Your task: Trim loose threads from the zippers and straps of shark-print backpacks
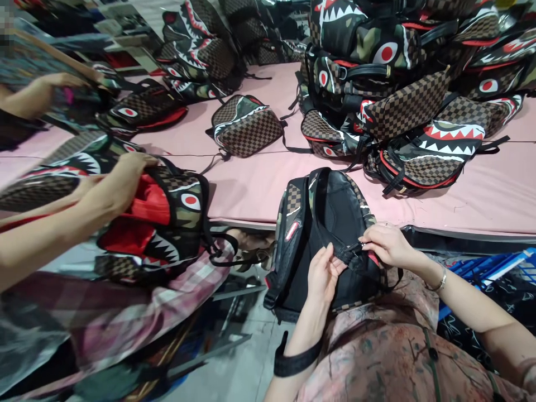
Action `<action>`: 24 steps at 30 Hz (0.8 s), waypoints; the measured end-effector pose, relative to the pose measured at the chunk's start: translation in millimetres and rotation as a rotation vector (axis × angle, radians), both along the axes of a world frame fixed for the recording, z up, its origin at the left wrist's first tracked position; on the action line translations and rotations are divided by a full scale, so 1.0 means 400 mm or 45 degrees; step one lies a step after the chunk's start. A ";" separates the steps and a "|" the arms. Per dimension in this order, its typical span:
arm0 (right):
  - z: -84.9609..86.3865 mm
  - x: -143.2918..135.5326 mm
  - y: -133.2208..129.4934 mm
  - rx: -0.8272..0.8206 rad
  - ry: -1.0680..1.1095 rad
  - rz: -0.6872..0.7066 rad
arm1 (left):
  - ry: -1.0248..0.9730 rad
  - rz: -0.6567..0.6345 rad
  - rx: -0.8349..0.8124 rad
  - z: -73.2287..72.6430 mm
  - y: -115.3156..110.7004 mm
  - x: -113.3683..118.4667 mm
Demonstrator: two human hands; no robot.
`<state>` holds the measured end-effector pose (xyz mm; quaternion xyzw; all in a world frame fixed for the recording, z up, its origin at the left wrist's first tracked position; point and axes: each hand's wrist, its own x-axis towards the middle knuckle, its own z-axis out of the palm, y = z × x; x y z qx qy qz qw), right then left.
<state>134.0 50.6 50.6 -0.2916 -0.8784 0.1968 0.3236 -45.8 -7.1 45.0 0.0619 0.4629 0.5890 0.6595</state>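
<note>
A black backpack point(293, 268) with checkered and camouflage sides rests between the pink table's front edge and my lap, its padded back facing up. My left hand point(325, 273) is closed on a black strap point(345, 254) at the middle of the backpack, fingers curled against it. On the right, my right hand point(387, 243) pinches a small dark piece at the strap's end, near the bag's right edge. The two hands are a short way apart.
Piled backpacks point(377, 56) stand on the pink table point(255, 192) at the back right, with more behind left. A single bag point(249, 125) lies mid-table. At left, a co-worker's hands point(121, 181) are at an open red-lined backpack point(184, 206). Blue racks point(489, 268) stand right.
</note>
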 end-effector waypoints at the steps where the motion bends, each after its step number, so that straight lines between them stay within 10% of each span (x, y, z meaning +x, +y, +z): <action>1: 0.001 0.004 0.003 -0.001 0.009 0.014 | 0.003 0.000 -0.004 -0.001 0.000 0.000; 24: 0.022 0.003 0.010 -0.026 -0.118 0.191 | 0.040 -0.079 -0.044 0.000 0.001 0.014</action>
